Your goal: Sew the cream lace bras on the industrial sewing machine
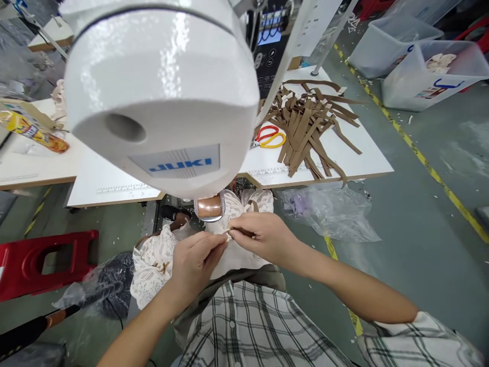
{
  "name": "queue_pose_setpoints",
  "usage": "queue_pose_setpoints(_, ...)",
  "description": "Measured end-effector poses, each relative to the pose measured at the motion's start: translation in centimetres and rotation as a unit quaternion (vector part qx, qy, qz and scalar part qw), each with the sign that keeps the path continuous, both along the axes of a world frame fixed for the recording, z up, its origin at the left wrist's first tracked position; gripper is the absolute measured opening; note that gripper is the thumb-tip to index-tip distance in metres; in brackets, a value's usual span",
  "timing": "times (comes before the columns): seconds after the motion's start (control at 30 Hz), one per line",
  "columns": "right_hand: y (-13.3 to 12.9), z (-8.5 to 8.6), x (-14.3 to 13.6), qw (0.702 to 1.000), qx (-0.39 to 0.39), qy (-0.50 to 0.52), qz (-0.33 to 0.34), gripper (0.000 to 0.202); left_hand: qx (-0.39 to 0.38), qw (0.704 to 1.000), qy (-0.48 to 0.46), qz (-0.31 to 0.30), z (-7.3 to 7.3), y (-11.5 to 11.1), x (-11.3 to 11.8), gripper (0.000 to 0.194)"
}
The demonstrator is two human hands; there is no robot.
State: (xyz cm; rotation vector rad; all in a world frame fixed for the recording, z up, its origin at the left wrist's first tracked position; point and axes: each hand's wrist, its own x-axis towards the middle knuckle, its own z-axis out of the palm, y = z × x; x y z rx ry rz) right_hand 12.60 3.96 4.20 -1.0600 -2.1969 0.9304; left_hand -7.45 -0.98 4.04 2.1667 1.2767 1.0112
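My left hand [197, 256] and my right hand [263, 235] meet fingertip to fingertip above my lap, just below the sewing machine's head. Pinched in my right fingers is a narrow brown strap [244, 233]; my left fingers close on its short end, a detail too small to make out fully. Under both hands lies a white lace garment [235, 257], spreading over my lap and up towards the machine. To the left of my left hand hangs more white lace fabric [153, 265] with a small brown bow.
A white JUKI sewing machine [164, 102] fills the upper middle. On its table lie a pile of brown straps [305, 125] and red-and-yellow-handled scissors [272, 138]. A red stool [69, 262] stands left; a plastic bag [336, 211] is at right, with translucent bins [416, 97] behind.
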Motion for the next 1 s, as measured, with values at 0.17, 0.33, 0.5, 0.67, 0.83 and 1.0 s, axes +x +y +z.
queue_pose_setpoints(0.17,0.3,0.8,0.3,0.997,-0.071,0.007,0.043,0.025,-0.01,1.0,0.019,-0.02,0.5,0.6,-0.3,0.012)
queue_pose_setpoints(0.33,0.6,0.9,0.7,0.985,-0.15,0.032,0.073,0.018,-0.027,0.999,0.011,-0.027,0.4,0.8,-0.3,0.008)
queue_pose_setpoints(0.5,0.8,1.0,0.8,0.977,-0.195,0.038,0.077,0.011,-0.063,0.998,0.016,-0.025,0.3,0.9,-0.6,0.007)
queue_pose_setpoints(0.67,0.4,0.7,0.7,0.975,-0.209,0.025,0.065,0.011,-0.142,0.988,0.054,-0.035,0.6,1.4,-0.7,0.014)
queue_pose_setpoints(0.83,-0.5,0.2,-0.1,0.997,-0.063,0.047,0.002,0.01,-0.115,0.989,0.094,0.016,0.8,1.2,0.0,0.019)
queue_pose_setpoints(1.0,1.7,1.6,-1.5,0.999,0.035,0.035,0.012,0.012,-0.095,0.99,0.058,0.092,1.2,1.2,0.1,0.014)
